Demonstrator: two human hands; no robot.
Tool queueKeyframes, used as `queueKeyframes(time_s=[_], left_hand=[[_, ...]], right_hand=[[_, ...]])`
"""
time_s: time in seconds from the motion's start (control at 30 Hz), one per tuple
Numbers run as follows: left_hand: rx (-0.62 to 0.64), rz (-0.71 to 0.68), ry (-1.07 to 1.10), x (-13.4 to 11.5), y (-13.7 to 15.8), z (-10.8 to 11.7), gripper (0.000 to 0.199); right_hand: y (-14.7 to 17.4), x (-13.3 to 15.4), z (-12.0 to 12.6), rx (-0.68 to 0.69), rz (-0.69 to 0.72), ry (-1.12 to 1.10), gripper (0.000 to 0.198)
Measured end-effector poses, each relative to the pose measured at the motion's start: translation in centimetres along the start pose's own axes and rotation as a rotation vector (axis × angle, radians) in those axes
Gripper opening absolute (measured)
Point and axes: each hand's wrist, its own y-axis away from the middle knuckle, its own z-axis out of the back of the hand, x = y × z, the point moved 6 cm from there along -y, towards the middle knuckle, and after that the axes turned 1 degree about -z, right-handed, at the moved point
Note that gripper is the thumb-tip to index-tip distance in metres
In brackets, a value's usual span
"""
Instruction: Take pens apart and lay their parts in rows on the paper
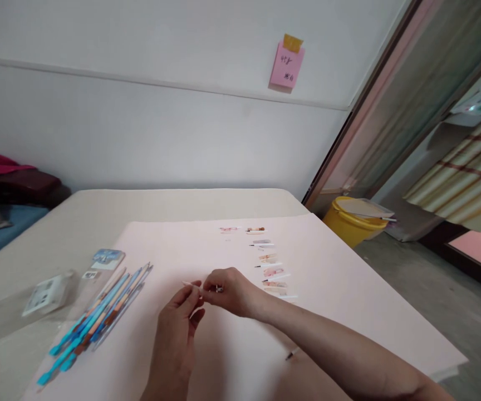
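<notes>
My left hand (pixel 181 317) is closed, pinching a small pale pen part (pixel 187 284) above the paper. Right up against it, my right hand (pixel 232 292) is closed too, its fingertips meeting the left ones. A small white and dark piece (pixel 219 289) shows at the right fingers; what it is I cannot make out. Several groups of taken-apart pen parts (pixel 274 272) lie in a column beyond my right hand, with dark-tipped refills among them. One more refill (pixel 293 353) lies partly hidden by my right forearm. Left of my hands rests a bundle of blue, orange and clear pens (pixel 107 312).
Pink paper (pixel 169 245) covers much of the table (pixel 98 209). Clear plastic packaging (pixel 44 298) and a blue-topped packet (pixel 107 257) lie at the left. Beyond the table's right edge stands a yellow bin (pixel 351 225). A pink note (pixel 287 68) is taped to the wall behind.
</notes>
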Motion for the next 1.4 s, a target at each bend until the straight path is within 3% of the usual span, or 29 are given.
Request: queueKeyframes(time_s=[0.13, 0.23, 0.4, 0.57, 1.03, 1.4], left_hand=[[-0.064, -0.032, 0.013, -0.3, -0.1, 0.3, 0.037], [-0.086, -0.034, 0.01, -0.5, -0.2, 0.4, 0.034], [-0.071, -0.016, 0.015, -0.5, 0.0, 0.2, 0.029], [-0.06, -0.025, 0.014, -0.6, -0.1, 0.1, 0.026], [-0.038, -0.026, 0.019, -0.9, 0.2, 0.1, 0.026], [-0.083, -0.019, 0.033, -1.2, 0.1, 0.3, 0.027]], right_hand=[[-1.1, -1.7, 0.8, -0.003, 0.038, 0.22, 0.011], [-3.0, -5.8, 2.9, -0.013, -0.134, 0.562, 0.019], [-6.8, -12.6, 6.2, 0.004, -0.337, 0.709, 0.022], [-9.2, -16.1, 6.1, 0.086, -0.421, 0.768, 0.023], [-10.3, -19.0, 4.7, 0.147, -0.478, 0.845, 0.029], [-8.6, -18.3, 4.8, 0.066, -0.428, 0.789, 0.027]])
